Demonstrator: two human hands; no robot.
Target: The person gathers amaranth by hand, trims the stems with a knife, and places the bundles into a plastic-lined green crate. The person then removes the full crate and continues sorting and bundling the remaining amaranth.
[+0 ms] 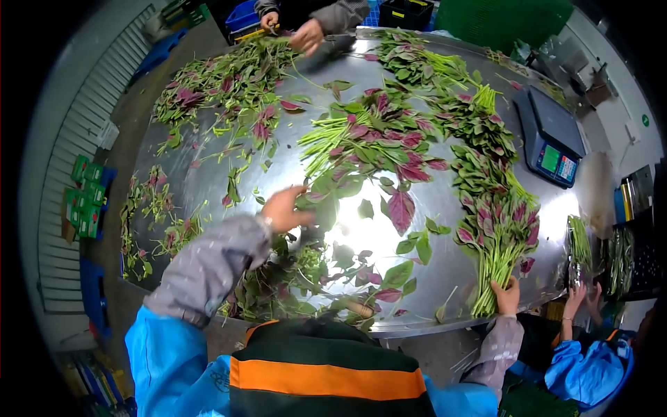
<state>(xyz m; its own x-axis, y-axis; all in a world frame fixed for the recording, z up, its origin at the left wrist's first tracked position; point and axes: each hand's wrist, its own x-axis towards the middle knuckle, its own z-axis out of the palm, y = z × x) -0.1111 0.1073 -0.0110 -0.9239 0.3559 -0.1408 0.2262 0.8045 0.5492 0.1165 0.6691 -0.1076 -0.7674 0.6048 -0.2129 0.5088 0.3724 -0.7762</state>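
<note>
My left hand (283,210) is over the middle of the metal table, thumb and fingers apart, beside loose amaranth leaves (337,186). I see nothing held in it. At the right front, my right hand (507,296) is closed around the stems of a bunch of red-and-green amaranth (497,240), its leaves pointing away from me. A large amaranth pile (375,135) lies beyond my left hand, its stems toward the left. More bunches (479,128) lie in a row up the right side. Cut leaves and stems (299,274) are scattered in front of me.
A digital scale (552,135) stands on the table's right side. Across the table, another person's hands (306,36) work at a heap of greens (229,83). At the lower right, a co-worker's hands (575,300) are at a wrapped bunch (578,250). A brown-handled knife (359,308) lies near the front edge.
</note>
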